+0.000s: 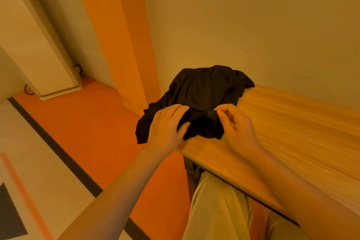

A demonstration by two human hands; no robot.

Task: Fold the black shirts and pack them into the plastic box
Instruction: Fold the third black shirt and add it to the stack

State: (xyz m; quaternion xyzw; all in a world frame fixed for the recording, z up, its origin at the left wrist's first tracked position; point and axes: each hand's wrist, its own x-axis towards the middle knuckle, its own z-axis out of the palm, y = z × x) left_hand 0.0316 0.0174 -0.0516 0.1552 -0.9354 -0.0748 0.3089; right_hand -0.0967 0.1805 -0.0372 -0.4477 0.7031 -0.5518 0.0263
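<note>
left hand point(167, 124) grips black shirt point(204, 91) | right hand point(236, 124) pinches it | table point(292, 132) corner

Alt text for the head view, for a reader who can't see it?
Both hands grip a crumpled black shirt at the wooden table's corner: left hand and right hand pinch its near edge. Part of it hangs over the edge.
</note>
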